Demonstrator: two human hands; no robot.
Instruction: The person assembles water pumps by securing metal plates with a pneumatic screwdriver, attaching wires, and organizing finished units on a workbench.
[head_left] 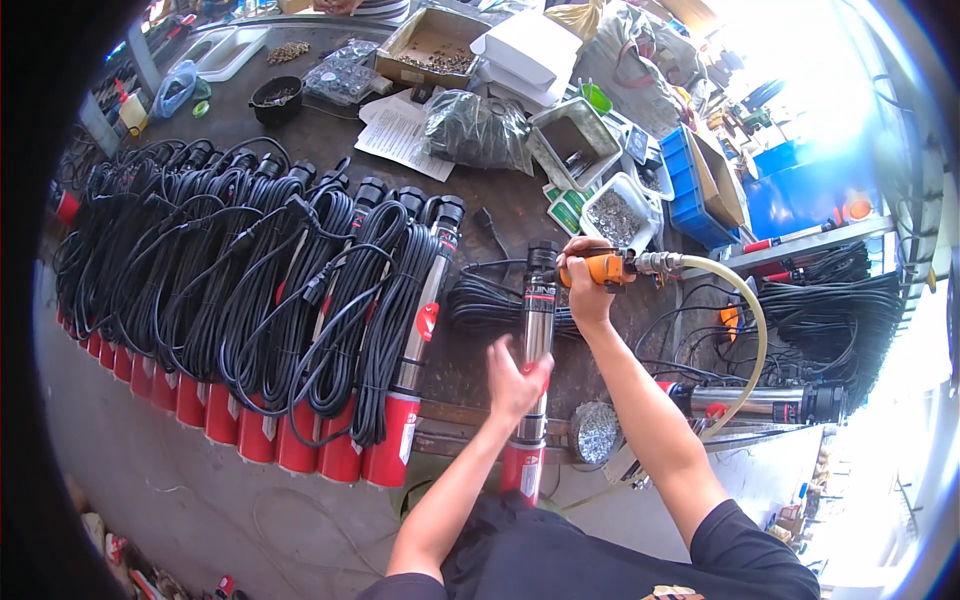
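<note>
A submersible pump (538,325), a slim steel cylinder with a black top and a red lower end, lies in front of me with its red end toward my body. My left hand (518,382) is at the middle of the pump, fingers apart and slightly blurred; whether it touches the steel is unclear. My right hand (583,285) is wrapped round an orange air-powered driver (606,268), held against the pump's upper end. A pale air hose (745,290) runs from the driver's metal fitting. A coil of black cable (485,305) lies beside and behind the pump.
Several pumps with bundled black cables (250,290) lie in a row at left. Another pump (750,403) lies crosswise at right. Beyond stand a white tub of small metal parts (655,225), a grey bin (538,142), a blue crate (685,200) and a cardboard box (400,70).
</note>
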